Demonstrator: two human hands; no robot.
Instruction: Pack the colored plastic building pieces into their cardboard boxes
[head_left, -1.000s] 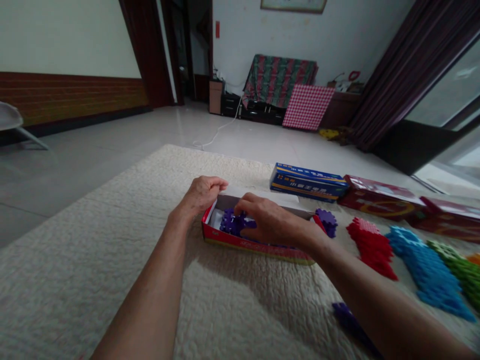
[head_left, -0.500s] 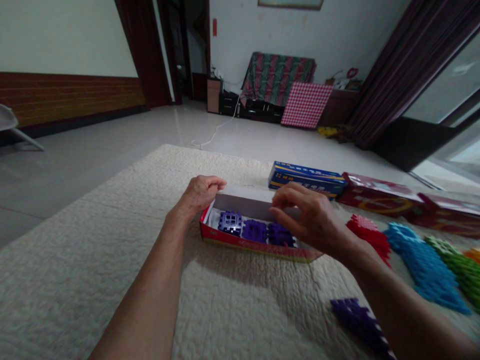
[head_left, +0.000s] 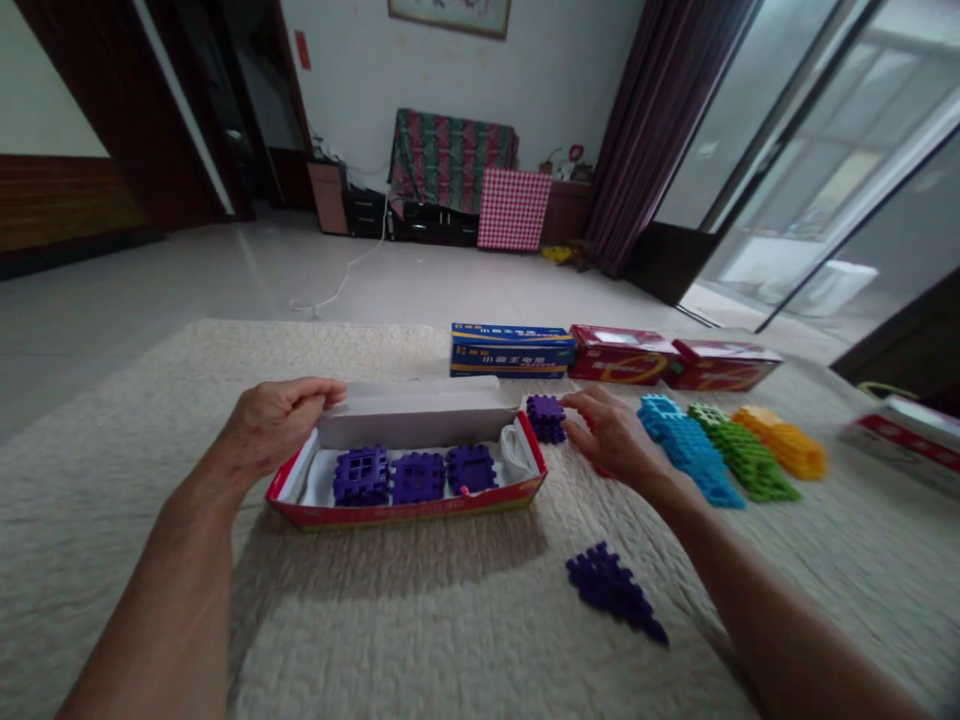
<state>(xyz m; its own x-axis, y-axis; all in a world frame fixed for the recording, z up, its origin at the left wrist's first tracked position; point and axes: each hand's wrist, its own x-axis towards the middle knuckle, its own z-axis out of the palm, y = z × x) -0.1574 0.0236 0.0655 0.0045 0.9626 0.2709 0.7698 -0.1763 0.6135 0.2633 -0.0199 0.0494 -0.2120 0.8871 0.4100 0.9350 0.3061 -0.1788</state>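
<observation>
An open red cardboard box [head_left: 405,510] lies on the cream rug and holds three purple plastic block pieces [head_left: 416,476] in a row. My left hand [head_left: 274,425] grips the box's left end and flap, fingers curled. My right hand [head_left: 611,437] reaches to the right of the box, its fingertips touching a loose purple block [head_left: 545,417] on the rug; its fingers are apart and hold nothing. A flat row of purple pieces [head_left: 611,588] lies on the rug near my right forearm.
Blue pieces [head_left: 686,447], green pieces [head_left: 739,458] and orange pieces [head_left: 784,443] lie in rows to the right. A blue box [head_left: 511,350] and two red boxes [head_left: 671,362] stand behind them. Another box [head_left: 904,432] sits at the far right. Tiled floor lies beyond the rug.
My right hand left the box, where it had set purple pieces, and moved right to the loose purple block. My head turned right. The left hand stayed on the box's end.
</observation>
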